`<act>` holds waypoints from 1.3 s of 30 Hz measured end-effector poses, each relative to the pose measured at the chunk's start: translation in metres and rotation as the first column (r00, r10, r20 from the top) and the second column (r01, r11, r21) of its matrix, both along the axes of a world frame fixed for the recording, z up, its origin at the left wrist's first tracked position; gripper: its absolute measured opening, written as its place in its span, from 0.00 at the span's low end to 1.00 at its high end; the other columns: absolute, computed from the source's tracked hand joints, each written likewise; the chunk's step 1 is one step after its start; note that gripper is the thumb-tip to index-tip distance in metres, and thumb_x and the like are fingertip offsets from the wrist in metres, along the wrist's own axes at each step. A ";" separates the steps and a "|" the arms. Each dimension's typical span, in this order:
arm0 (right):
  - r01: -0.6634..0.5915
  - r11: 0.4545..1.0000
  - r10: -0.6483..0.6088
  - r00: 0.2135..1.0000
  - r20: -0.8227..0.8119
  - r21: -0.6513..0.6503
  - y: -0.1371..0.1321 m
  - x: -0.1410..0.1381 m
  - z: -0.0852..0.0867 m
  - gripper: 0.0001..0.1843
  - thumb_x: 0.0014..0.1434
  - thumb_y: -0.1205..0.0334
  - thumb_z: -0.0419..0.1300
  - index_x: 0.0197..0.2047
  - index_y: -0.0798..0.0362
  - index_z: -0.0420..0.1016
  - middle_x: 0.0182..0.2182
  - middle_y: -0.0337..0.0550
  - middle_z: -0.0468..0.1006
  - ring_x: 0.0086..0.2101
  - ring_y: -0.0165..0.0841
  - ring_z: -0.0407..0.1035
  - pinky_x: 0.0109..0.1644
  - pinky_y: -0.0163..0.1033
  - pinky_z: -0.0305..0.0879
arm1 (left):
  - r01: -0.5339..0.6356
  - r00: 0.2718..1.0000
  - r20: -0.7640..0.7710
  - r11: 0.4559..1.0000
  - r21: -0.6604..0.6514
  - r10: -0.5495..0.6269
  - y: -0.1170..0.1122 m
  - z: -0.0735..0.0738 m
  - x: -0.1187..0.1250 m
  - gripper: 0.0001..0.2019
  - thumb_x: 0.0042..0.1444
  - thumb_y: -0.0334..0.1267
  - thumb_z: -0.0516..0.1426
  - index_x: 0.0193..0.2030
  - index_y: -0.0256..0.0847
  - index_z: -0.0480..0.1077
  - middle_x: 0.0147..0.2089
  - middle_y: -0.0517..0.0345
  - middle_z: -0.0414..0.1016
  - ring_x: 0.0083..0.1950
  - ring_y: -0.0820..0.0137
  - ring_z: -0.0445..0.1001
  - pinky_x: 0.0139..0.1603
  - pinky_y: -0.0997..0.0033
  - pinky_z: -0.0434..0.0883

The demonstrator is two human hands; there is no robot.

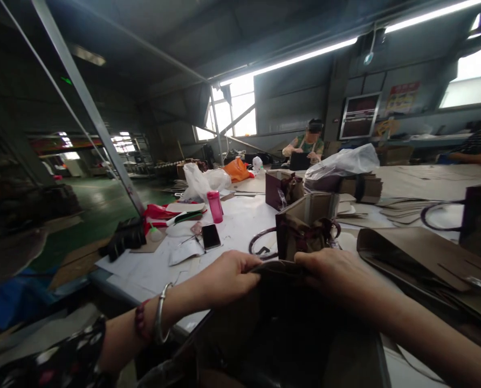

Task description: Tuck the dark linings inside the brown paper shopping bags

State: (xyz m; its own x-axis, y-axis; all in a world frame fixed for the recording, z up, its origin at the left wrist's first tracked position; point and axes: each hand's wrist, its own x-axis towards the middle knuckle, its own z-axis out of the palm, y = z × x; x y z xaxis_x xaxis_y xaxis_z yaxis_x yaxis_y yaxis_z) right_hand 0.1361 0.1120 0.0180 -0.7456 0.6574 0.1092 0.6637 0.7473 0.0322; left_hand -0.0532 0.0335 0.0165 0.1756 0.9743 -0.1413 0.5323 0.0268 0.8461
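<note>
My left hand (231,277) pinches the far edge of a dark handbag (289,323) between thumb and fingers. On the same edge, a short way to the right, my right hand (337,272) is closed, its fingertips partly hidden behind the rim. The bag stands close to my body with its mouth towards me, and its inside is too dark to make out. Just beyond my hands is a brown handbag (305,221), open at the top, with a dark looped handle (260,240) lying on the table to its left.
A phone (211,236), white papers (186,251) and a pink bottle (215,207) lie or stand on the white table (244,215) at left. Brown panels (418,253) are piled at right. Another bag (279,188) and clear plastic (341,161) sit farther back. A person (305,148) works across the table.
</note>
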 end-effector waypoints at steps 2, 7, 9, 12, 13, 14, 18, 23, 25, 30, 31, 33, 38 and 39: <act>0.001 1.000 -0.001 1.000 0.010 0.006 0.005 0.000 -0.002 0.03 0.52 0.64 0.58 0.32 0.48 0.72 0.24 0.39 0.76 0.28 0.37 0.71 0.24 0.34 0.44 | -0.008 0.995 -0.101 1.000 0.019 0.010 0.007 0.001 0.000 0.12 0.48 0.35 0.51 0.36 0.33 0.72 0.25 0.61 0.67 0.23 0.77 0.59 0.20 0.79 0.54; 0.018 0.999 -0.019 0.999 0.027 0.043 0.009 0.004 -0.005 0.04 0.51 0.65 0.57 0.32 0.47 0.72 0.23 0.39 0.76 0.28 0.37 0.71 0.24 0.34 0.43 | -0.003 0.933 -0.355 0.987 0.159 0.060 0.016 0.006 0.009 0.12 0.50 0.37 0.50 0.31 0.34 0.72 0.19 0.63 0.60 0.20 0.78 0.55 0.18 0.79 0.50; 0.020 0.999 -0.022 0.999 0.034 0.040 0.007 0.005 -0.004 0.04 0.52 0.64 0.57 0.32 0.47 0.71 0.24 0.39 0.76 0.28 0.38 0.71 0.24 0.34 0.43 | 0.028 0.910 -0.412 0.980 0.195 0.056 0.017 0.006 0.012 0.12 0.51 0.36 0.49 0.28 0.35 0.71 0.20 0.62 0.63 0.22 0.76 0.59 0.20 0.78 0.52; 0.015 1.000 -0.016 0.999 0.033 0.018 0.004 0.007 -0.002 0.03 0.52 0.65 0.57 0.31 0.48 0.70 0.24 0.39 0.75 0.28 0.38 0.71 0.24 0.34 0.45 | 0.116 0.946 -0.324 0.960 0.254 -0.028 0.021 0.002 0.013 0.12 0.51 0.30 0.47 0.35 0.38 0.71 0.29 0.61 0.71 0.31 0.73 0.67 0.30 0.78 0.60; 0.010 1.000 -0.011 1.000 0.026 0.007 0.003 0.008 -0.002 0.02 0.52 0.65 0.57 0.32 0.49 0.69 0.24 0.39 0.76 0.28 0.38 0.71 0.24 0.34 0.46 | 0.129 0.961 -0.271 0.955 0.266 -0.055 0.022 0.000 0.012 0.14 0.51 0.29 0.46 0.38 0.39 0.70 0.33 0.60 0.72 0.35 0.72 0.68 0.34 0.77 0.62; 0.007 1.000 -0.007 1.000 0.013 0.001 0.003 0.009 -0.003 0.03 0.52 0.64 0.58 0.32 0.49 0.68 0.26 0.39 0.76 0.30 0.38 0.71 0.25 0.34 0.48 | 0.129 0.972 -0.225 0.954 0.271 -0.067 0.024 -0.003 0.011 0.15 0.51 0.28 0.45 0.40 0.39 0.70 0.36 0.60 0.72 0.37 0.71 0.68 0.37 0.76 0.63; 0.025 0.998 -0.028 0.998 -0.053 -0.053 0.007 0.015 -0.010 0.11 0.51 0.61 0.59 0.39 0.48 0.65 0.31 0.40 0.76 0.33 0.40 0.71 0.30 0.36 0.55 | 0.096 0.983 -0.178 0.965 0.244 -0.052 0.031 -0.010 0.005 0.14 0.52 0.29 0.46 0.39 0.38 0.70 0.37 0.58 0.73 0.39 0.69 0.69 0.40 0.74 0.63; -0.050 0.990 0.020 0.976 -0.218 -0.133 0.013 0.022 -0.017 0.21 0.53 0.67 0.56 0.49 0.48 0.56 0.37 0.40 0.73 0.35 0.36 0.70 0.35 0.37 0.61 | 0.091 0.986 -0.160 0.971 0.222 -0.055 0.038 -0.012 0.000 0.13 0.52 0.29 0.47 0.39 0.38 0.70 0.35 0.59 0.73 0.38 0.69 0.69 0.39 0.73 0.64; -0.139 0.988 0.117 0.953 -0.281 -0.059 0.012 0.022 -0.017 0.24 0.53 0.70 0.56 0.51 0.46 0.55 0.41 0.40 0.70 0.38 0.34 0.68 0.37 0.36 0.63 | 0.085 0.985 -0.165 0.973 0.216 -0.049 0.040 -0.012 -0.001 0.13 0.51 0.29 0.47 0.39 0.38 0.70 0.34 0.60 0.73 0.37 0.69 0.69 0.37 0.73 0.64; -0.284 0.943 0.320 0.919 -0.231 0.175 0.011 0.017 -0.016 0.15 0.51 0.75 0.57 0.41 0.50 0.64 0.41 0.43 0.67 0.37 0.33 0.64 0.36 0.35 0.65 | 0.065 0.983 -0.181 0.972 0.225 -0.024 0.043 -0.012 0.000 0.13 0.50 0.29 0.46 0.37 0.38 0.70 0.34 0.60 0.72 0.36 0.69 0.68 0.36 0.74 0.64; -0.288 0.935 0.332 0.918 -0.217 0.208 0.011 0.016 -0.016 0.13 0.51 0.75 0.57 0.39 0.52 0.64 0.39 0.43 0.67 0.36 0.33 0.64 0.35 0.35 0.65 | 0.069 0.983 -0.181 0.971 0.228 -0.027 0.043 -0.012 0.000 0.13 0.50 0.29 0.46 0.38 0.38 0.70 0.34 0.60 0.73 0.37 0.69 0.69 0.37 0.73 0.64; -0.280 0.920 0.336 0.923 -0.187 0.273 0.012 0.014 -0.017 0.08 0.52 0.74 0.58 0.35 0.54 0.65 0.36 0.44 0.68 0.34 0.33 0.64 0.34 0.36 0.66 | 0.083 0.984 -0.176 0.967 0.240 -0.041 0.042 -0.013 0.000 0.14 0.50 0.29 0.46 0.38 0.38 0.70 0.35 0.60 0.73 0.37 0.69 0.69 0.38 0.73 0.64; -0.267 0.886 0.321 0.943 -0.087 0.378 0.011 0.009 -0.018 0.07 0.50 0.73 0.60 0.32 0.55 0.66 0.32 0.44 0.68 0.32 0.35 0.64 0.32 0.39 0.68 | 0.095 0.980 -0.192 0.957 0.273 -0.043 0.040 -0.015 0.000 0.15 0.49 0.29 0.46 0.40 0.39 0.71 0.37 0.60 0.73 0.38 0.69 0.69 0.42 0.73 0.64; -0.270 0.888 0.322 0.943 -0.083 0.373 0.009 0.009 -0.018 0.07 0.50 0.73 0.60 0.32 0.55 0.66 0.32 0.44 0.68 0.32 0.35 0.63 0.32 0.39 0.68 | 0.092 0.980 -0.195 0.957 0.273 -0.039 0.040 -0.015 0.000 0.15 0.50 0.29 0.47 0.40 0.39 0.71 0.37 0.60 0.73 0.39 0.69 0.69 0.42 0.73 0.64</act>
